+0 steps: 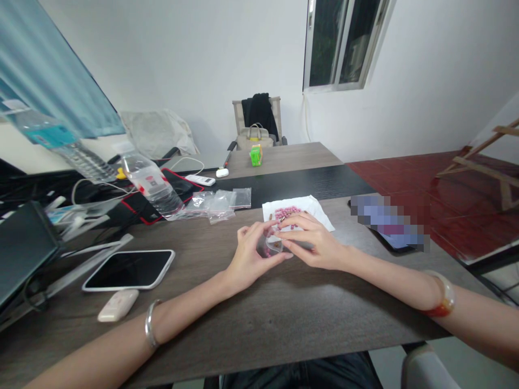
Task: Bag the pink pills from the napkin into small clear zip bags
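Note:
Between my two hands, over the front part of the table, is a small clear plastic bag (275, 245) with a few pink beads inside. My left hand (249, 254) is closed around the bag's left side, fingertips at its top and thumb underneath. From the right, my right hand (314, 240) reaches over with its fingertips closed at the bag's upper edge; whether it also pinches a bead is hidden. Just behind the hands lies a white paper sheet (318, 209) carrying a cluster of pink beads (287, 211). My right fingers cover part of the sheet.
Several clear plastic bags (222, 202) lie left of the paper. Water bottles (152, 181), a white-framed phone (130, 270), a white case (118, 305) and a laptop (26, 248) occupy the left. Another phone (385, 227) sits right. A green box (255, 155) stands farther back.

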